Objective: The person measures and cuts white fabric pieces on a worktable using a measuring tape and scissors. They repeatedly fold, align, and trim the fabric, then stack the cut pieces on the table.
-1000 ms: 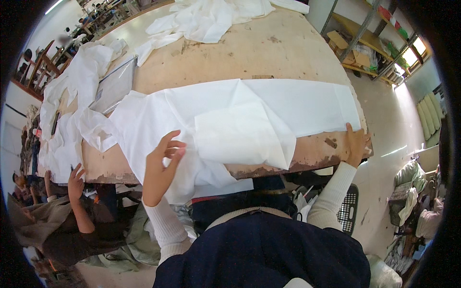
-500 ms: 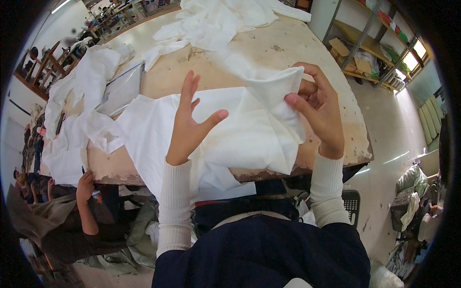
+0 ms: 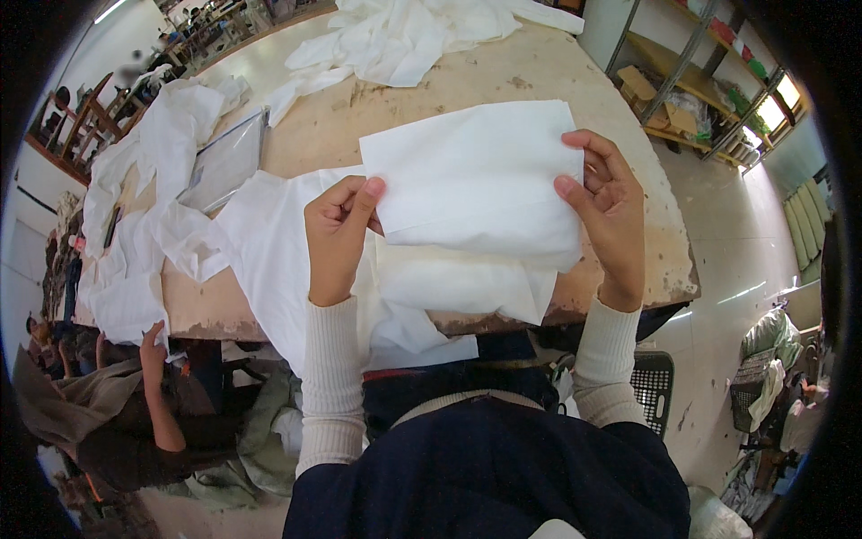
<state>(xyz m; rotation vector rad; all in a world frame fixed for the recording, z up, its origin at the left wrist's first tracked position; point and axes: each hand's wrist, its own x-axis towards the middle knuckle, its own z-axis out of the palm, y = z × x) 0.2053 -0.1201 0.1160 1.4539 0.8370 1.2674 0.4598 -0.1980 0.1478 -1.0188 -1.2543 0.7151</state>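
The left hand (image 3: 339, 229) pinches the left edge of a white cloth (image 3: 476, 175) between thumb and curled fingers, and the right hand (image 3: 611, 207) clamps its right edge likewise. The cloth spreads between them above the table (image 3: 539, 67) (a flat clear bag (image 3: 226, 162) lies farther left, beside more white fabric (image 3: 172, 135)).

From the held white panel (image 3: 476, 180), you have free tabletop (image 3: 548, 72) toward one o'clock. Heaped cloth (image 3: 386, 45) blocks you at eleven, a clear packet (image 3: 227, 162) at nine.
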